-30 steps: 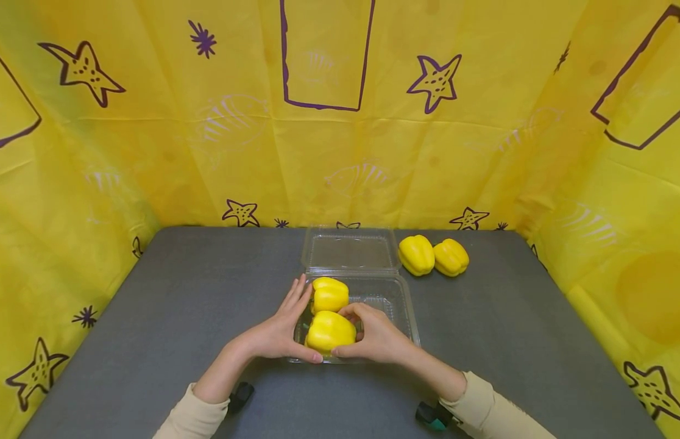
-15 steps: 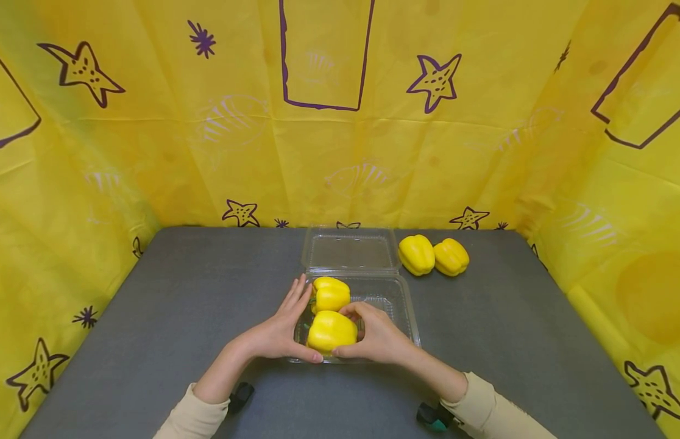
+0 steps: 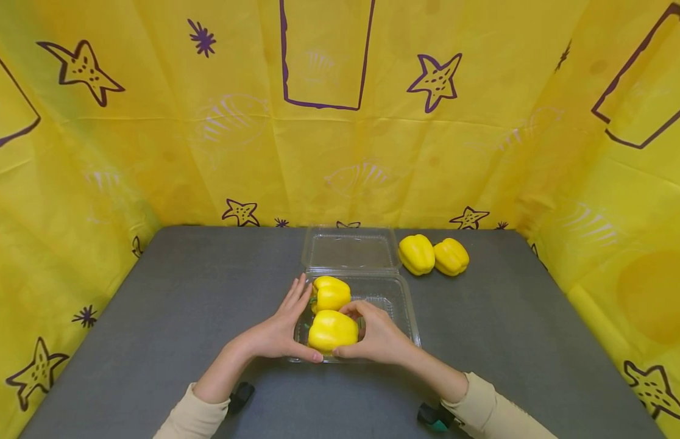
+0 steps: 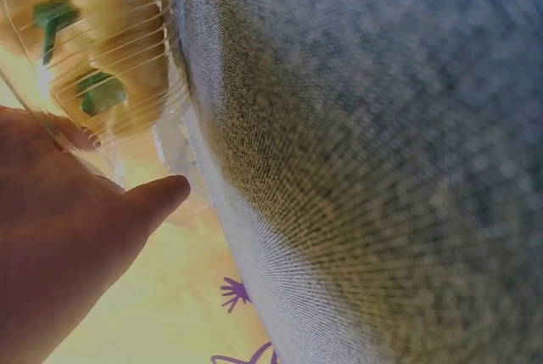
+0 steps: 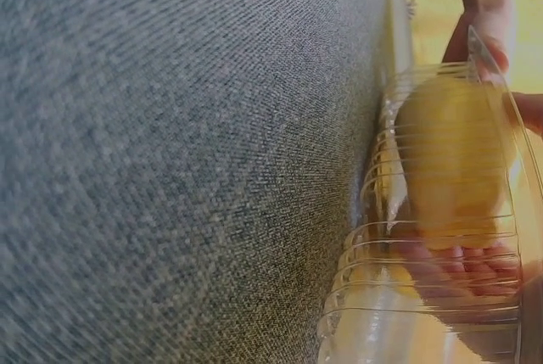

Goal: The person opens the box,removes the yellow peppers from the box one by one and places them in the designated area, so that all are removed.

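Two yellow bell peppers lie on their sides in the left part of a clear plastic clamshell container [image 3: 409, 305]. My right hand [image 3: 381, 334] reaches inside and holds the near bell pepper [image 3: 332, 331] between thumb and curled fingers. Just behind it sits the far bell pepper [image 3: 331, 293]. Along the container's left wall rests my left hand [image 3: 279, 329], fingers straight and thumb stretched along the front rim. In the left wrist view, green stems [image 4: 102, 92] show through the ribbed wall. Through the clear side in the right wrist view, my right fingers [image 5: 479, 266] appear below the pepper.
The container's lid [image 3: 351, 250] lies folded back behind it. Two more yellow bell peppers [image 3: 417, 255] sit side by side to the lid's right on the grey table [image 3: 499, 341]. A yellow patterned cloth [image 3: 340, 146] hangs around the back and sides.
The near bell pepper has shifted slightly to the right in my right hand's grip, and the far one has shifted a touch right too. My left hand stays in place.
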`<act>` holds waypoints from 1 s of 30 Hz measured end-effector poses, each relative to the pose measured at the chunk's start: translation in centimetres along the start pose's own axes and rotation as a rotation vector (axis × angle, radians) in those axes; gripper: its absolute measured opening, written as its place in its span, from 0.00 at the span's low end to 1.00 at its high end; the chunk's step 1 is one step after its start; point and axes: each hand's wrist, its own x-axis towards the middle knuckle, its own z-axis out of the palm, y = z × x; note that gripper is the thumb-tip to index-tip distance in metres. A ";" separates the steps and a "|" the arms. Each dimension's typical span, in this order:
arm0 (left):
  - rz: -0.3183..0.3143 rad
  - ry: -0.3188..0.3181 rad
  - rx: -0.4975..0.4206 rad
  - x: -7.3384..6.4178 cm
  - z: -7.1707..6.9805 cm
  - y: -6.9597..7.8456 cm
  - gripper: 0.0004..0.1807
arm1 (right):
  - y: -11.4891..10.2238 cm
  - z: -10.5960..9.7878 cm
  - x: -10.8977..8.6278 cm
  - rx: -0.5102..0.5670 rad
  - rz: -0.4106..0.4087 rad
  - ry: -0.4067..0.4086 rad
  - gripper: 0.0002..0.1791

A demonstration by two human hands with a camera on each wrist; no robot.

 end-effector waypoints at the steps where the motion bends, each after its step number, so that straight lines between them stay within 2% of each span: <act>1: -0.001 0.000 0.000 0.0 0.0 0.0 0.74 | 0.0 0.0 0.0 0.001 0.000 0.000 0.36; 20: -0.006 -0.002 0.003 0.0 0.0 -0.1 0.74 | -0.2 -0.2 0.0 -0.001 0.035 0.027 0.36; 30: 0.002 -0.005 -0.012 -0.1 -0.1 0.0 0.73 | -0.1 -0.3 0.0 0.085 0.042 0.012 0.35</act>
